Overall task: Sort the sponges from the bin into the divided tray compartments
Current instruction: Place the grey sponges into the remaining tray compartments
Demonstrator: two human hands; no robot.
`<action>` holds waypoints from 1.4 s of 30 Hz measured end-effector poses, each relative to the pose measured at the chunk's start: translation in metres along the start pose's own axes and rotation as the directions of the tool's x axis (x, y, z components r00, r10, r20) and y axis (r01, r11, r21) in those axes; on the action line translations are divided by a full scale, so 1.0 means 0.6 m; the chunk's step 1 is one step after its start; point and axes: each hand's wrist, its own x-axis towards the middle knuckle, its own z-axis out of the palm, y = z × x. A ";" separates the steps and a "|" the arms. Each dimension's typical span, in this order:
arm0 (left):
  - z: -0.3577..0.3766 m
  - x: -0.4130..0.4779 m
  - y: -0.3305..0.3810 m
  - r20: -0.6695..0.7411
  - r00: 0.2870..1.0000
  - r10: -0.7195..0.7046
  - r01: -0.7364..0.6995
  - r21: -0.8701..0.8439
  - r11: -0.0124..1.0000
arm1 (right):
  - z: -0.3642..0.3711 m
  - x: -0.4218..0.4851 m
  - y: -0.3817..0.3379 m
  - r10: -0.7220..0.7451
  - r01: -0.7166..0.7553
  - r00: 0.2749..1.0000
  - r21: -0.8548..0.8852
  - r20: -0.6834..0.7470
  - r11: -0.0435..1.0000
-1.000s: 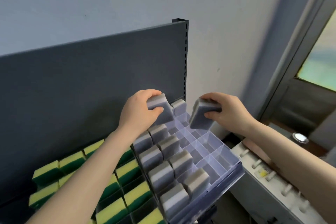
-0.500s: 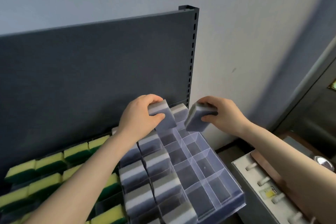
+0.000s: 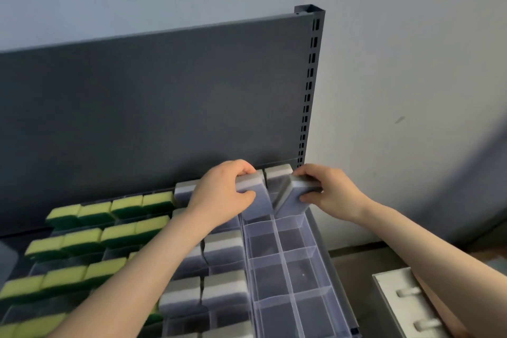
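Divided tray (image 3: 300, 274), judged about half filled.
Left grip (image 3: 219, 197) holds a grey sponge (image 3: 253, 186), right grip (image 3: 332, 192) a second grey sponge (image 3: 295, 197), at the back row; right columns mostly unfilled.

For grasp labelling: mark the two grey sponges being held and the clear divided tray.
Upright held sponge (image 3: 258, 205), head view, on its flat front face.
Tilted held sponge (image 3: 292, 196), head view, on its broad slanted face.
Clear divided tray (image 3: 280, 244), head view, on a divider wall between empty compartments.

Left sponge (image 3: 253, 199) and right sponge (image 3: 294, 196) have dropped toward the tray (image 3: 295, 277).
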 end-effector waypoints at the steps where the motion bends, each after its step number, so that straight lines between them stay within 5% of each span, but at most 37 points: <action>1: 0.004 -0.002 0.000 0.011 1.000 -0.008 0.008 0.009 1.000 | 0.002 -0.001 0.004 -0.003 0.003 1.000 -0.002 0.009 1.000; 9: 0.009 0.005 0.013 0.112 0.994 -0.001 -0.010 0.097 0.995 | -0.002 0.010 -0.008 -0.052 0.056 0.998 -0.155 0.035 0.986; 21: 0.041 0.023 0.008 0.307 0.952 0.003 -0.091 0.273 0.958 | 0.052 0.021 -0.031 0.060 0.022 0.979 -0.396 0.193 0.918; 38: 0.042 0.005 0.020 0.239 0.971 0.009 -0.083 0.303 0.949 | 0.042 0.015 -0.027 -0.001 0.098 0.965 -0.362 0.261 0.927; 42: -0.014 -0.012 0.027 0.080 0.997 -0.012 -0.011 0.281 0.960 | 0.000 0.023 -0.051 -0.078 0.130 0.982 -0.316 0.173 0.940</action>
